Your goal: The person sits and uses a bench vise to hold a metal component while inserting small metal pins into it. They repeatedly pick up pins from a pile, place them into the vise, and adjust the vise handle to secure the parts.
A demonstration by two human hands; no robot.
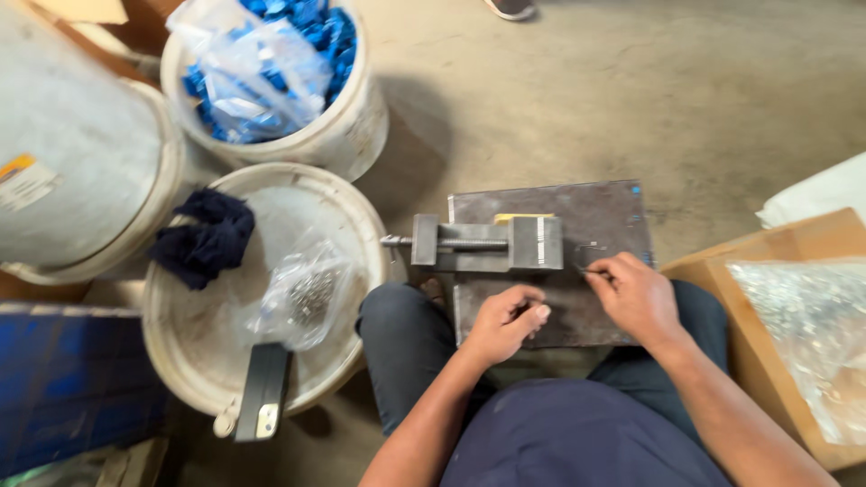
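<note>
One camera only — worn on the head, it looks steeply down from close above the seated person's lap, taking in the metal plate (577, 261) there, the buckets at left and the concrete floor (704, 81) beyond.

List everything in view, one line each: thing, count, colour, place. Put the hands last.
small vise: one, grey metal, on the plate's near-left part
metal plate: one, dark, on the person's lap
bucket of blue pieces in clear bags: one, white, top left
upturned bucket: one, white, left of the knee
cloth: one, dark blue, on the upturned bucket
clear bag of small metal parts: one, on the upturned bucket
big drum: one, white, far left
cardboard box: one, brown, right, holding a clear bag
left hand: on the plate's near edge
right hand: pinching a thin metal piece
</note>
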